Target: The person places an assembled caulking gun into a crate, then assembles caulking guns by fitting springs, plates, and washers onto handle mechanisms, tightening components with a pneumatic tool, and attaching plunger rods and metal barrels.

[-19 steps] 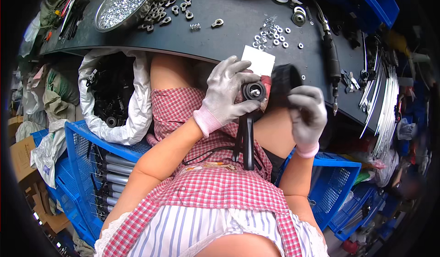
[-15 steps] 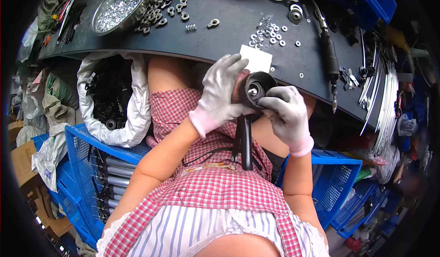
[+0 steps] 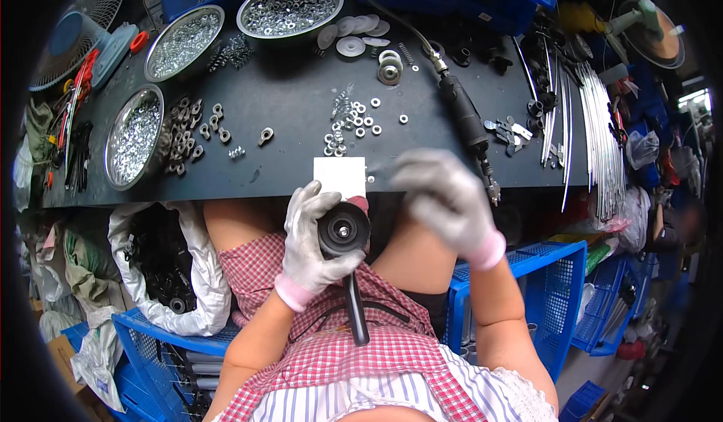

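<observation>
My gloved left hand is closed around a black round housing, whose open face with a metal stud in the middle points up. From the housing a black tube hangs down over the checked apron. My gloved right hand is apart from it, over the table's front edge, and its fingers are smeared by motion. Beyond the housing a white block sits at the table edge, with small metal rings and springs behind it. A black power screwdriver lies to the right.
Metal bowls of small parts, one at the left, stand on the dark table. Metal rods lie at the right. Below are a white sack of black parts and a blue crate. A hose runs to the screwdriver.
My right hand has let go of the housing's rim and moved off to the right. The left hand still holds the housing. The view has shifted, showing more of the table.
</observation>
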`<state>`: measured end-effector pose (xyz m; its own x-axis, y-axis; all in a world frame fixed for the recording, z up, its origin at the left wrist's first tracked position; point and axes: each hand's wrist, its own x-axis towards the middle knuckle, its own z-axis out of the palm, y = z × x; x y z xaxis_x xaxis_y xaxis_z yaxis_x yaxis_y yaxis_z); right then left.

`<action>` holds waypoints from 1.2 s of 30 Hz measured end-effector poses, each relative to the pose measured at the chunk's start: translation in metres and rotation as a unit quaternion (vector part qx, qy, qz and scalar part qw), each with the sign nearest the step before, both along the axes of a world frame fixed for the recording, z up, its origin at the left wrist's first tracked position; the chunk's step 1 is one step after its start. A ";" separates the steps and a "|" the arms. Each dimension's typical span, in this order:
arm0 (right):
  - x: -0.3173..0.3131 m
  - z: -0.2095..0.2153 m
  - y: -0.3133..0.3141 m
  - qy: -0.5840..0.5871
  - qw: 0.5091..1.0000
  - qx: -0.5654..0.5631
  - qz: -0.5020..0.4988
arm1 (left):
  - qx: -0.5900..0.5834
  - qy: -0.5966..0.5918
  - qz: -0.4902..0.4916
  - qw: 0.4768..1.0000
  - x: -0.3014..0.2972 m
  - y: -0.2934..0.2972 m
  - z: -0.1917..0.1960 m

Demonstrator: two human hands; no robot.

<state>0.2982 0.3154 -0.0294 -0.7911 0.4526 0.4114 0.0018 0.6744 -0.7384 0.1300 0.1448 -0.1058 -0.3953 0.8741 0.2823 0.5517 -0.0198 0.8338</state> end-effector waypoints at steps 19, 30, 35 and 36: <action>-0.006 -0.029 0.143 0.140 0.913 -0.294 -0.244 | 0.080 0.004 0.048 0.996 0.014 0.005 -0.004; -0.028 -0.006 -0.052 -0.066 0.988 0.142 -0.001 | 0.089 0.004 0.043 0.995 0.009 0.012 -0.009; -0.031 -0.009 -0.053 -0.080 0.969 0.235 0.008 | 0.109 0.003 0.042 0.993 0.010 0.010 -0.013; -0.031 -0.008 -0.052 -0.083 0.968 0.236 0.008 | 0.110 0.000 0.041 0.993 0.011 0.011 -0.014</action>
<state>0.2672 0.2631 -0.0375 -0.8693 0.2319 0.4365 0.0799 0.9374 -0.3389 0.1410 0.1556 -0.1201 -0.4631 0.7560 0.4627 0.5597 -0.1553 0.8140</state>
